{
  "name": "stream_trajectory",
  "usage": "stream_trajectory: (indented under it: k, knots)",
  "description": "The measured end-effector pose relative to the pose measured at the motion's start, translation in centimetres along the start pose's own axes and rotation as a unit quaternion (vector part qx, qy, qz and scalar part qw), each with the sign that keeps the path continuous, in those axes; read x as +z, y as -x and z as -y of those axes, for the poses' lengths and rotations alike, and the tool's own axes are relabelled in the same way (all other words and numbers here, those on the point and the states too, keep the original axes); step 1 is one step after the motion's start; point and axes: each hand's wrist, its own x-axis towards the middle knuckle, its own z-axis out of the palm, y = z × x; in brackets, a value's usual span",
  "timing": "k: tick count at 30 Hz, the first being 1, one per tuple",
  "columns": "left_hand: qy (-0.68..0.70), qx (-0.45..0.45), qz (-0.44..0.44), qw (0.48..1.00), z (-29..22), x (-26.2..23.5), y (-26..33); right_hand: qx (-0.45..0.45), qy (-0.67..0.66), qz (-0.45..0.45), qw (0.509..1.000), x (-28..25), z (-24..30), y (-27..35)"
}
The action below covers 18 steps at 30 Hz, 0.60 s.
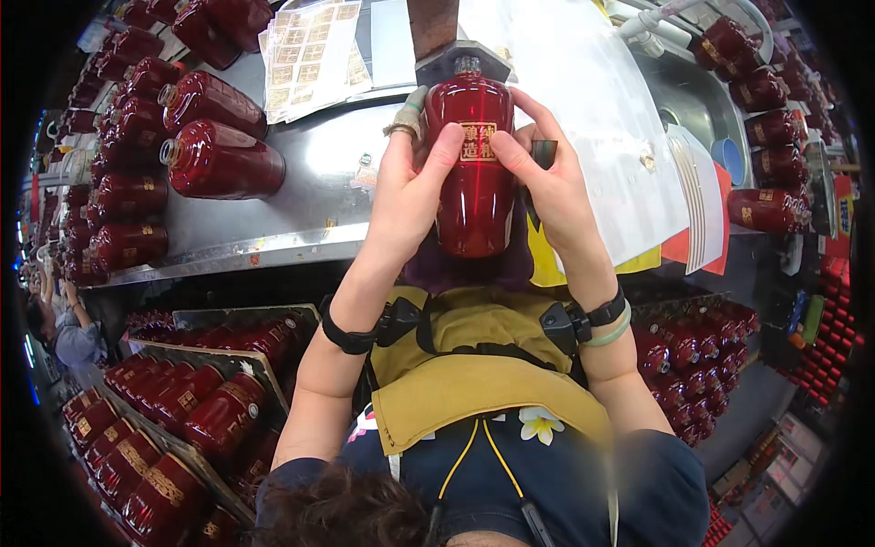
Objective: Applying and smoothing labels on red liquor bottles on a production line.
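Note:
A deep red, glossy glass bottle (pixel 476 205) lies before me at the table's near edge, its clear threaded neck pointing away. My left hand (pixel 415 178) grips its left side, with coverings on some of its fingertips. From the other side my right hand (pixel 558 178) holds it. Both thumbs press on the edges of a small square gold label (pixel 477 142) on the bottle's upper face. The far fingers of both hands are partly hidden by the bottle. A dark purple cloth (pixel 524 260) shows under the bottle's near end.
Sheets of gold labels (pixel 310 55) lie at the far left of the metal table (pixel 319 178). Two red bottles (pixel 223 159) lie near more bottles at left. White sheeting (pixel 611 137) covers the right side. Crates of bottles (pixel 187 392) stand below at left.

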Motion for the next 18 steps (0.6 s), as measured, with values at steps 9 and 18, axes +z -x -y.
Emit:
stream_trajectory:
  k: [9, 18]
  knots:
    - [0.048, -0.024, 0.024, 0.998, -0.3, -0.7, 0.0, 0.025, -0.021, 0.006, 0.999, -0.2, 0.2, 0.2]
    - [0.024, -0.022, 0.029, 0.999, -0.4, -0.8, 0.1, 0.014, -0.015, 0.009, 1.000, 0.0, 0.3, 0.3]
